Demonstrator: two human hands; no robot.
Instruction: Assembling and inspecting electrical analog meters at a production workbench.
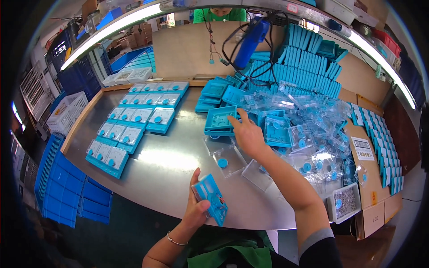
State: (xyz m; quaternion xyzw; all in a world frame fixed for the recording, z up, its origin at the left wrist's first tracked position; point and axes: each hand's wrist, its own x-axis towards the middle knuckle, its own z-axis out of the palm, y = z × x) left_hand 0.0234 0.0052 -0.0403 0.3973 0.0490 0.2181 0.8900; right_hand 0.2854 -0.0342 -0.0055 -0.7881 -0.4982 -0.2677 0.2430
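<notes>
My left hand (195, 210) is closed round a turquoise plastic case (211, 199), tilted up near the table's front edge. Small parts show inside the case, and its far side is partly hidden by my fingers. Farther off, my right hand (250, 136) grips the right wall of a shallow turquoise tray (220, 119), the thumb on its inner side and the fingers over its rim. That tray sits on top of another like it. Clear plastic covers with blue round knobs (222, 163) lie just below my right hand.
Rows of cased units (107, 156) stand on the left of the metal table (174, 134). A heap of clear covers (313, 116) and stacked turquoise trays (299, 67) fill the right. A white bin of small parts (346, 203) sits front right. A blue tool (254, 42) hangs overhead.
</notes>
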